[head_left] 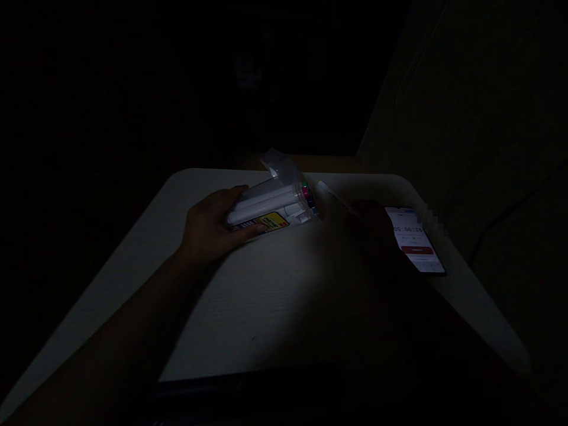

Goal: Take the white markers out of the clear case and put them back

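My left hand (pixel 210 228) is wrapped round a clear plastic marker case (pixel 266 204) with a yellow and dark label. The case lies tilted on its side, its open end toward the right and its clear flap raised. Inside are white-barrelled markers, and coloured ends in green, pink and blue show at the opening. In deep shadow to the right, my right hand (pixel 370 222) is closed on a slim white marker (pixel 332 194) with a yellowish tip, which points toward the case opening. Most of the right hand's fingers are lost in the dark.
A white table (pixel 231 313) carries everything. At its right edge, beside my right hand, lies a lit phone (pixel 415 242) with a running timer display. A dark edge crosses the table's near side. A cable (pixel 501 213) hangs at the right. The surroundings are very dark.
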A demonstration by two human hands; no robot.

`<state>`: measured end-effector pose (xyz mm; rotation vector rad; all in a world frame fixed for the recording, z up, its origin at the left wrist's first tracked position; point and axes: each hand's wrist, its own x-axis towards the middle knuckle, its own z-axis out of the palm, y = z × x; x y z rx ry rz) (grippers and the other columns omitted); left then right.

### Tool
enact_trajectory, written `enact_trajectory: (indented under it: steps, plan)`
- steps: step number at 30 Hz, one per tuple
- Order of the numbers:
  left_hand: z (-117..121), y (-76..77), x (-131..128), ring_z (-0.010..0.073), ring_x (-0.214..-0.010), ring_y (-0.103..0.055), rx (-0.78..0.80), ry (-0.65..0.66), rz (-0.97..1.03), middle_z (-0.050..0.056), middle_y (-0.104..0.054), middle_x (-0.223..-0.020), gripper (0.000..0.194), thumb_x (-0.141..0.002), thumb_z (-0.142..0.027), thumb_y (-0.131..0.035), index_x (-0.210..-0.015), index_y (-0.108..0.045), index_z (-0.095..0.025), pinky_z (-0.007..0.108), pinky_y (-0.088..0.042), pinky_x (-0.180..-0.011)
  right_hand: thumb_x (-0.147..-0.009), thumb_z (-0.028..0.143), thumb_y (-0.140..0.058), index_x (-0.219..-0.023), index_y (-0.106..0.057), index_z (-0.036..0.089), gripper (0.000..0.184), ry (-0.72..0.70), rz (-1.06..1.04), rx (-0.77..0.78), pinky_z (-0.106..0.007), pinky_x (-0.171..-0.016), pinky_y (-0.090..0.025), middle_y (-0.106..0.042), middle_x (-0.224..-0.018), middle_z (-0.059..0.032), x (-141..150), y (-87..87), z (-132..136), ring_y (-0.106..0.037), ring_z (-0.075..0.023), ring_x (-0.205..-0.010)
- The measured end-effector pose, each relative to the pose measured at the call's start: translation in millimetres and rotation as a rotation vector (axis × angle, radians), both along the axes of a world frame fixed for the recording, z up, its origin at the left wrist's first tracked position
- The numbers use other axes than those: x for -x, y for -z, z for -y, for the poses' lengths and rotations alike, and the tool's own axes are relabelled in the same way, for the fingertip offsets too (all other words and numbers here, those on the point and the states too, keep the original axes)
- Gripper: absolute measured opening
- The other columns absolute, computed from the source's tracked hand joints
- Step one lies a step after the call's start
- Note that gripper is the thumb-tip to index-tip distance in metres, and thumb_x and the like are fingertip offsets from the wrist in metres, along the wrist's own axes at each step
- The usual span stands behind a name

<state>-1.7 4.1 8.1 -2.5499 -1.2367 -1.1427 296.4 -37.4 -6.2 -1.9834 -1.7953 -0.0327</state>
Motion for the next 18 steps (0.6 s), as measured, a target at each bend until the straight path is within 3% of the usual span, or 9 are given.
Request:
enact_trajectory:
  steps: [5, 10, 12, 15, 18]
  plan:
    - [-1, 1.1, 1, 0.0193, -0.092, -0.059, 0.002, 0.006, -0.002, 0.007, -0.061, -0.109, 0.069, -0.064, -0.057, -0.062, -0.119, -0.049, -0.017, 0.031, -0.048, -0.083, -0.082, 0.024, -0.043, -0.107, -0.057, 0.011, 0.031, 0.005, 0.01, -0.032, -0.039, -0.088, -0.036, -0.058, -0.108, -0.0136, 1, -1.9, 0, -0.05, -0.023, -0.101]
    - [-1, 0.7, 0, 0.0184, -0.092, -0.059, 0.006, -0.001, -0.015, 0.005, -0.061, -0.11, 0.07, -0.064, -0.058, -0.062, -0.12, -0.049, -0.019, 0.03, -0.048, -0.084, -0.086, 0.024, -0.037, -0.123, -0.046, 0.012, 0.04, -0.025, -0.007, -0.149, -0.036, -0.094, -0.034, -0.049, -0.122, -0.0135, 10, -15.3, 4, -0.044, -0.0208, -0.111]
    - [0, -0.1, 0, 0.0187, -0.093, -0.059, 0.01, 0.005, -0.012, 0.005, -0.061, -0.109, 0.07, -0.063, -0.058, -0.062, -0.119, -0.049, -0.019, 0.031, -0.048, -0.084, -0.086, 0.025, -0.037, -0.122, -0.046, 0.017, 0.038, -0.139, -0.054, -0.251, -0.034, -0.095, -0.035, -0.05, -0.12, -0.0105, 18, -20.9, 8, -0.045, -0.0191, -0.111]
    - [1, -1.3, 0, 0.0197, -0.094, -0.059, 0.026, 0.011, -0.002, 0.006, -0.061, -0.11, 0.069, -0.063, -0.057, -0.063, -0.119, -0.049, -0.019, 0.031, -0.048, -0.084, -0.086, 0.024, -0.039, -0.111, -0.053, 0.022, 0.029, -0.437, -0.155, -0.405, -0.035, -0.094, -0.037, -0.055, -0.112, -0.0072, 33, -26.0, 16, -0.047, -0.0187, -0.108]
    - [2, -2.1, -1, 0.0206, -0.095, -0.059, 0.032, 0.012, 0.005, 0.006, -0.06, -0.112, 0.068, -0.064, -0.055, -0.063, -0.12, -0.049, -0.02, 0.032, -0.048, -0.085, -0.086, 0.023, -0.039, -0.107, -0.053, 0.02, 0.025, -0.621, -0.255, -0.359, -0.032, -0.088, -0.042, -0.057, -0.108, -0.0075, 43, -27.3, 21, -0.052, -0.0166, -0.102]
